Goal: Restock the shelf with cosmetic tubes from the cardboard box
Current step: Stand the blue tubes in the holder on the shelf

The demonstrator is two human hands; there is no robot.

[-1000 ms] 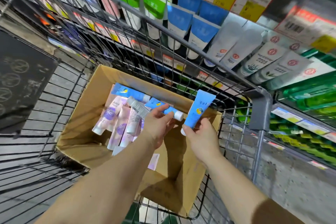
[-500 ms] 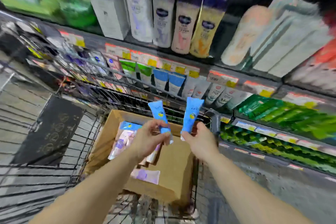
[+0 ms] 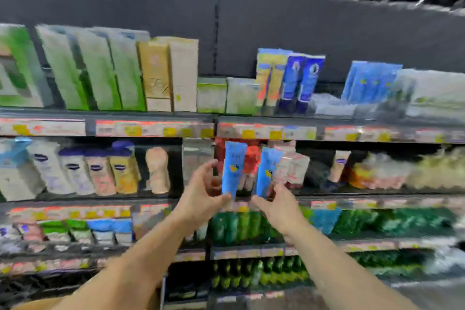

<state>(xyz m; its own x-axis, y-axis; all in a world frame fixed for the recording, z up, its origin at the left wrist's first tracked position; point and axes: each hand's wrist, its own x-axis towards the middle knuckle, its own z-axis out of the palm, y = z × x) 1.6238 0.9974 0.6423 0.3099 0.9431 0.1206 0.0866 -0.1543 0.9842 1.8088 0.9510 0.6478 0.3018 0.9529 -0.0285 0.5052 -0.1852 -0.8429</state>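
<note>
- At the far left of the picture, the shelf [image 3: 151, 118] carries green boxes [image 3: 83, 70] on top and a row of lotion bottles [image 3: 75, 171] below. The picture is blurry, so I cannot read any words.
- Near the middle, the left hand [image 3: 201, 196] pinches the bottom end of a blue tube [image 3: 234, 168]. The tube stands up straight.
- Just to the right, the right hand [image 3: 279, 206] pinches the bottom end of a second blue tube [image 3: 268, 171]. It stands up too, close beside the first one.
- Both tubes are in the air in front of the middle shelf. They are not on the shelf yet, so this part of the job is only half done.
- The cardboard box is not in the picture, so I cannot tell how many tubes are left.
- Red and pink packs [image 3: 289, 166] sit right behind the tubes. They may be in the way there.
- In the upper right, more blue tubes [image 3: 370, 83] that look the same stand on the top shelf. That may be where these two belong.
- Green bottles [image 3: 251, 226] fill the lower shelves toward the right.
</note>
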